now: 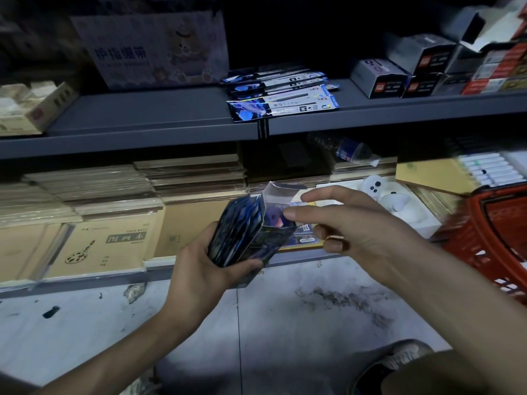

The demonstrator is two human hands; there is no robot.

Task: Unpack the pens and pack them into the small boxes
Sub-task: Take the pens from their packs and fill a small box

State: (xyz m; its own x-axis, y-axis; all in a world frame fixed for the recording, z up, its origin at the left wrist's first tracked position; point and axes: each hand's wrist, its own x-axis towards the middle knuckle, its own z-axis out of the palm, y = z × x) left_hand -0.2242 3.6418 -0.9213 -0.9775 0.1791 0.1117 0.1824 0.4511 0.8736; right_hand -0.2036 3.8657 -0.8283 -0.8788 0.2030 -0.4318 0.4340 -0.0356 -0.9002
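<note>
Centre frame: my left hand (199, 266) grips a stack of dark blue pen packs (233, 232) together with a small box (275, 223), its flap raised. My right hand (356, 223), fingers loosely spread, holds nothing, its forefinger at the box's open mouth. Loose pen packs (282, 92) lie on the grey shelf (142, 115), upper centre.

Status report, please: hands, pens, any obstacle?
Left hand grips pen packs and small box, flap open. Right hand open at the flap. Loose packs lie on upper shelf. Nothing in the way.

Red plastic basket (484, 246), stacked tan notebooks (114, 240), cartoon-bear carton (159, 49), possibly a white game controller (376, 189), stained floor (328, 303)
</note>
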